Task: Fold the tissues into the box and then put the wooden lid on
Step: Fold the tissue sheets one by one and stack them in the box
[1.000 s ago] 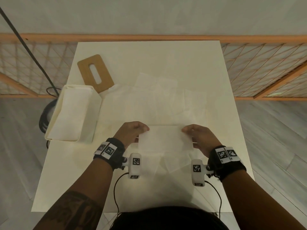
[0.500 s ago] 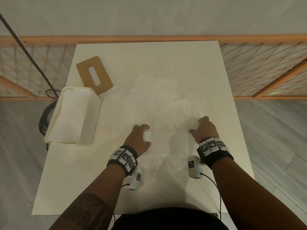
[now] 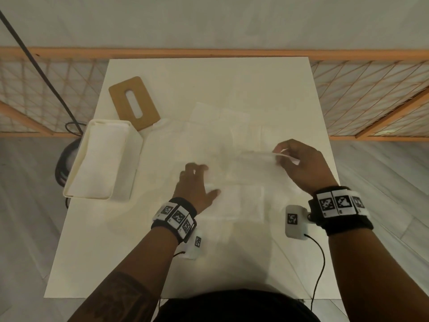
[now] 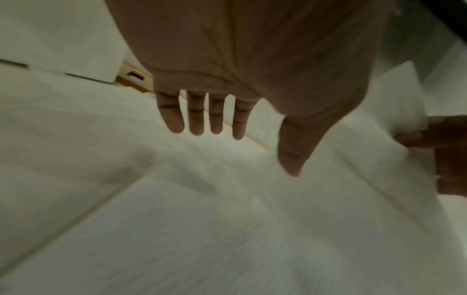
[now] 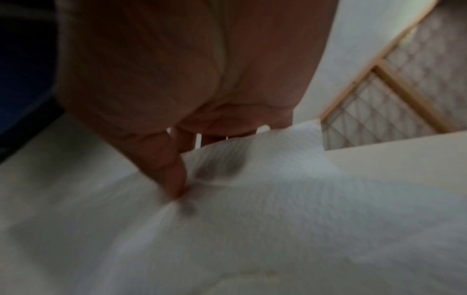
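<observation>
Several white tissues (image 3: pixel 222 140) lie spread across the middle of the white table (image 3: pixel 209 77). A folded tissue (image 3: pixel 241 202) lies flat near me. My right hand (image 3: pixel 282 155) pinches the corner of another tissue (image 5: pixel 265 179) between thumb and fingers and lifts it off the table. My left hand (image 3: pixel 197 180) hovers with straight, spread fingers (image 4: pixel 196 117) over the tissues and holds nothing. The white box (image 3: pixel 80 159) stands at the left edge with tissues inside. The wooden lid (image 3: pixel 133 106), with its slot, lies flat behind the box.
An orange wooden lattice fence (image 3: pixel 371 98) runs behind and beside the table. A dark cable (image 3: pixel 39 66) slants down at the far left to a dark object on the floor. A thin wire (image 3: pixel 318 263) trails from my right wrist camera.
Both hands let go of the folded tissue, which now lies flat near me. My right hand moved forward and right and picked up another tissue's corner. My left hand slid forward, open.
</observation>
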`<act>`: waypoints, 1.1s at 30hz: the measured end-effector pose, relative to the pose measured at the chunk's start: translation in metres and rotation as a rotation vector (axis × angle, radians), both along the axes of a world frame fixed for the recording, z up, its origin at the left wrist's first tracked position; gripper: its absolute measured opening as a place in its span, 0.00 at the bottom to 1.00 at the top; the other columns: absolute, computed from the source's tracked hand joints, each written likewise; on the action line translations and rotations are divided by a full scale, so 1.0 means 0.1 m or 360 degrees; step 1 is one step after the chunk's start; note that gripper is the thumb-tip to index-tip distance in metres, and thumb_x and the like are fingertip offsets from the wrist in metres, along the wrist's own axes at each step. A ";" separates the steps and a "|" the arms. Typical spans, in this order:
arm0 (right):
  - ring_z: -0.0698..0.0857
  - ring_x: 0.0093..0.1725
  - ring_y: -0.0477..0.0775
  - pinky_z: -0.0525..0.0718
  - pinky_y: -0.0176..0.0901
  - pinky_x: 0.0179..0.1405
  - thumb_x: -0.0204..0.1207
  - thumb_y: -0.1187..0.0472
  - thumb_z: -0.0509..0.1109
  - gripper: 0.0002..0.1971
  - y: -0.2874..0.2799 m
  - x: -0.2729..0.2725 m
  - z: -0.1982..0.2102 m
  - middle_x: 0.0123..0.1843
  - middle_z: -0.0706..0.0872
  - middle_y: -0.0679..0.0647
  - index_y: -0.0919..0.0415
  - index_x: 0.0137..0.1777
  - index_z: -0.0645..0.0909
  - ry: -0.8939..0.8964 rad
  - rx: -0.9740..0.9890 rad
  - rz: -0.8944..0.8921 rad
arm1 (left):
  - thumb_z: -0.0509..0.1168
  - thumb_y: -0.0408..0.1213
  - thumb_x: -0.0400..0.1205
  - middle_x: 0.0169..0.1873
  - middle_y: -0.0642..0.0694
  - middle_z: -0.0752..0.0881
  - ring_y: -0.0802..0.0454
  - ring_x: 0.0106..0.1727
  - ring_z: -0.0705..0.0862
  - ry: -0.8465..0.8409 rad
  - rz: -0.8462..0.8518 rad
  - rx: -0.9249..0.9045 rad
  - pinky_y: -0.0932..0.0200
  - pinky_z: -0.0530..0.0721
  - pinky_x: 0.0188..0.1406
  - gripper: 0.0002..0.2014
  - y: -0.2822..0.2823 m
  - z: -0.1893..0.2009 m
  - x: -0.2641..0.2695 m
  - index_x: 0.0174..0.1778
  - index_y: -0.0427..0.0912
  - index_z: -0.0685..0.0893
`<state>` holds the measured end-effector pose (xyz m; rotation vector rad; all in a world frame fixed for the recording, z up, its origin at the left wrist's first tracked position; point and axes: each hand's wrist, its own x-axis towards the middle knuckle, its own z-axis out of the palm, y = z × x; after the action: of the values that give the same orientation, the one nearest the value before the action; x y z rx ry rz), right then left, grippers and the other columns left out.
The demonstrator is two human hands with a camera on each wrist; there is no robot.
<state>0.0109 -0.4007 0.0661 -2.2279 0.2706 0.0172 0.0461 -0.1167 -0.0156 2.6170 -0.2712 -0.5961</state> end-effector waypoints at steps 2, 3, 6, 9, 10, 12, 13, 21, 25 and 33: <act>0.87 0.49 0.41 0.77 0.25 0.51 0.79 0.68 0.72 0.12 0.03 0.07 0.16 0.45 0.92 0.45 0.47 0.48 0.87 -0.0001 0.0018 0.0308 | 0.73 0.61 0.75 0.82 0.49 0.63 0.43 0.82 0.65 -0.0182 -0.0021 -0.0326 0.42 0.68 0.79 0.42 -0.12 0.18 0.09 0.83 0.53 0.65; 0.87 0.50 0.41 0.78 0.25 0.52 0.79 0.69 0.71 0.13 0.06 0.11 0.23 0.47 0.92 0.45 0.48 0.49 0.88 0.0021 0.0045 0.0406 | 0.74 0.60 0.74 0.84 0.52 0.63 0.47 0.84 0.63 -0.0189 -0.0048 -0.0532 0.45 0.64 0.80 0.44 -0.20 0.30 0.14 0.84 0.55 0.63; 0.87 0.51 0.38 0.76 0.23 0.52 0.81 0.67 0.72 0.10 0.15 0.24 0.32 0.48 0.92 0.42 0.49 0.50 0.88 0.0031 0.0139 0.0496 | 0.76 0.52 0.78 0.74 0.55 0.81 0.55 0.73 0.78 -0.0035 -0.0164 -0.0816 0.50 0.75 0.76 0.31 -0.39 0.56 0.28 0.77 0.54 0.77; 0.83 0.59 0.33 0.72 0.21 0.54 0.81 0.50 0.75 0.10 0.16 0.34 0.19 0.58 0.87 0.36 0.47 0.60 0.84 -0.0028 0.0195 0.0045 | 0.69 0.60 0.76 0.49 0.48 0.93 0.47 0.52 0.90 0.0024 -0.0023 -0.0774 0.42 0.86 0.56 0.25 -0.39 0.63 0.40 0.56 0.43 0.90; 0.81 0.62 0.35 0.73 0.25 0.59 0.79 0.41 0.75 0.21 0.13 0.36 0.10 0.63 0.84 0.37 0.45 0.67 0.79 0.0073 0.0231 -0.0127 | 0.68 0.62 0.75 0.47 0.47 0.93 0.46 0.50 0.91 0.0084 0.0105 -0.0826 0.41 0.87 0.55 0.26 -0.33 0.62 0.42 0.53 0.42 0.91; 0.80 0.67 0.47 0.79 0.44 0.68 0.70 0.28 0.75 0.40 0.12 0.35 -0.08 0.70 0.80 0.45 0.47 0.77 0.70 0.0453 0.0544 -0.0292 | 0.71 0.59 0.75 0.45 0.46 0.94 0.45 0.49 0.92 0.0218 0.0340 -0.1033 0.37 0.88 0.57 0.22 -0.20 0.57 0.44 0.50 0.43 0.92; 0.83 0.67 0.54 0.81 0.51 0.68 0.68 0.28 0.76 0.44 0.12 0.31 -0.19 0.72 0.81 0.50 0.51 0.79 0.70 0.0643 0.0764 -0.0293 | 0.73 0.57 0.75 0.46 0.45 0.94 0.44 0.50 0.93 0.0287 0.0412 -0.1120 0.35 0.88 0.59 0.20 -0.13 0.55 0.44 0.50 0.44 0.93; 0.91 0.56 0.64 0.90 0.59 0.60 0.83 0.66 0.71 0.13 0.30 0.15 -0.55 0.61 0.91 0.64 0.64 0.66 0.85 0.0706 0.1265 -0.0241 | 0.74 0.36 0.79 0.54 0.44 0.93 0.40 0.59 0.91 0.0624 0.0355 -0.1140 0.33 0.83 0.69 0.11 0.31 0.40 0.42 0.54 0.55 0.92; 0.91 0.51 0.61 0.90 0.51 0.49 0.84 0.68 0.67 0.11 0.30 0.11 -0.57 0.56 0.92 0.62 0.58 0.60 0.87 0.0696 0.1220 -0.0223 | 0.76 0.35 0.79 0.57 0.50 0.92 0.51 0.59 0.90 0.0411 0.0157 -0.0825 0.44 0.86 0.67 0.15 0.40 0.37 0.45 0.62 0.49 0.92; 0.88 0.47 0.66 0.89 0.48 0.39 0.85 0.72 0.63 0.13 0.32 -0.07 -0.61 0.51 0.90 0.65 0.65 0.53 0.90 0.0549 0.1342 -0.0331 | 0.70 0.27 0.84 0.51 0.45 0.94 0.40 0.58 0.91 0.0573 0.0462 -0.1137 0.39 0.88 0.62 0.16 0.42 0.34 0.40 0.47 0.55 0.96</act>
<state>0.0041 -0.3683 0.0047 -1.3417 0.5632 0.3422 0.0863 -0.0742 0.0181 1.7836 0.0181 -0.6941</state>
